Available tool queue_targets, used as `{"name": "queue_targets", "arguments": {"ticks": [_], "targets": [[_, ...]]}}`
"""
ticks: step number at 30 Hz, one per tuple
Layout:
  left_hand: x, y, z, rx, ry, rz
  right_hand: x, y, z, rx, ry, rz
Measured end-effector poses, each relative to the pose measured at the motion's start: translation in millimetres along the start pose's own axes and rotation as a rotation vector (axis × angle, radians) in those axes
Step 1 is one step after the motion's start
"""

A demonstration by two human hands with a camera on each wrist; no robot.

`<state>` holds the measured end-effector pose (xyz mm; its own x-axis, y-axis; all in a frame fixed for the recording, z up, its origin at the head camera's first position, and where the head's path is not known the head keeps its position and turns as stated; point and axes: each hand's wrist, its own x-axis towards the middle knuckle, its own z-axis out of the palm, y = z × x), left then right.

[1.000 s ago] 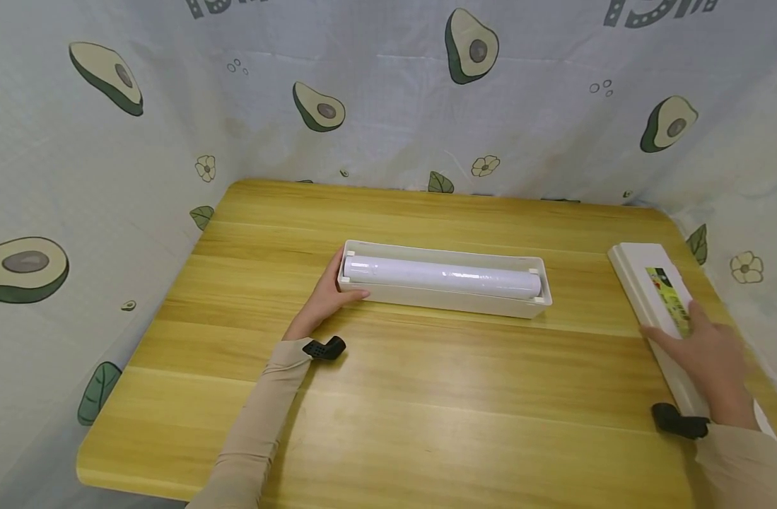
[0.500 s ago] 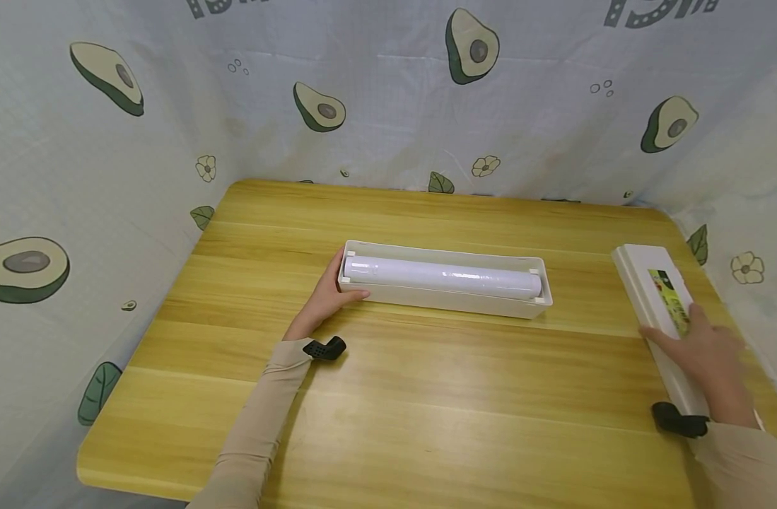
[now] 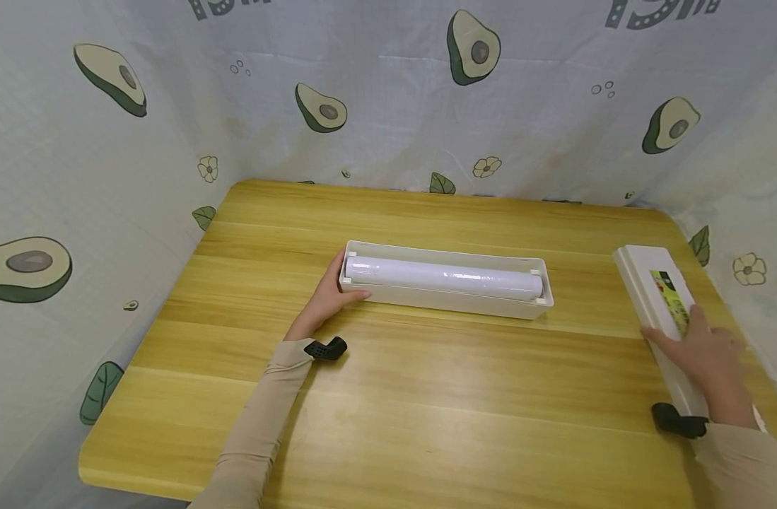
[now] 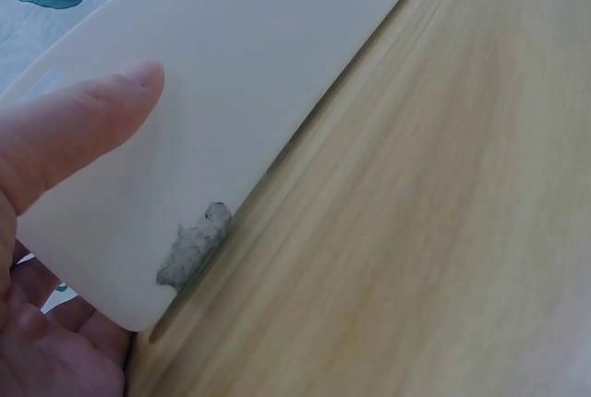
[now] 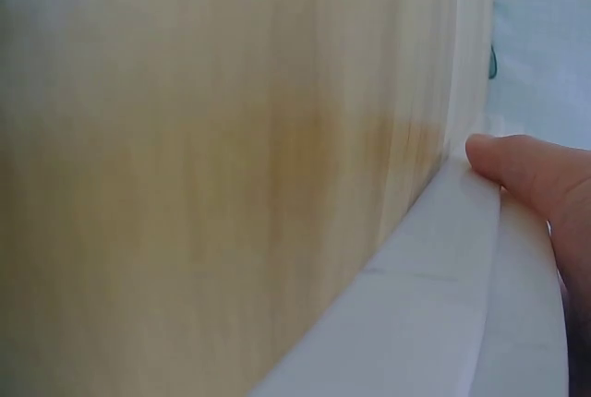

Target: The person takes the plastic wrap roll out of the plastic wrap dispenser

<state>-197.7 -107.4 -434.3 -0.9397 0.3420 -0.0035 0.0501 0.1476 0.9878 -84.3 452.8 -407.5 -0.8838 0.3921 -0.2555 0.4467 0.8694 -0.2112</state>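
In the head view a long white open box (image 3: 445, 301) rests on the table, with a roll of plastic wrap (image 3: 448, 276) lying inside it. My left hand (image 3: 322, 302) grips the box's left end, thumb on the front wall and the other fingers behind. The left wrist view shows that thumb above a grey patch (image 4: 196, 245) near the lower corner. At the far right, my right hand (image 3: 709, 357) holds a long white lid (image 3: 639, 279) across its width. A green and yellow label (image 3: 670, 297) on the lid is partly covered by the fingers.
The wooden table (image 3: 452, 410) spreads between the box and the lid, and has rounded corners. A curtain (image 3: 388, 92) printed with avocados hangs close behind the table and along both sides.
The lid has shifted slightly to the right under my right hand, mostly in the first half second. My left hand and the box keep their places.
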Motion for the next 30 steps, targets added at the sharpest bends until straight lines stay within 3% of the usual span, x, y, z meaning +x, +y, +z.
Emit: {"name": "queue_targets", "arguments": {"ticks": [9, 16, 22, 30], "targets": [[10.4, -25.5, -0.8, 0.006, 0.013, 0.012, 3.5, 3.2, 3.8, -0.001, -0.025, 0.036], [10.6, -27.9, -0.4, 0.029, 0.021, 0.031, 2.0, 0.1, 3.0, -0.006, -0.035, 0.046], [9.1, -23.3, -0.1, -0.003, 0.014, 0.013, 2.9, 2.6, 3.2, 0.002, -0.039, 0.039], [0.2, 0.8, 1.0, 0.001, 0.007, -0.003, 2.6, 5.3, 2.1, -0.026, 0.013, -0.011]]}}
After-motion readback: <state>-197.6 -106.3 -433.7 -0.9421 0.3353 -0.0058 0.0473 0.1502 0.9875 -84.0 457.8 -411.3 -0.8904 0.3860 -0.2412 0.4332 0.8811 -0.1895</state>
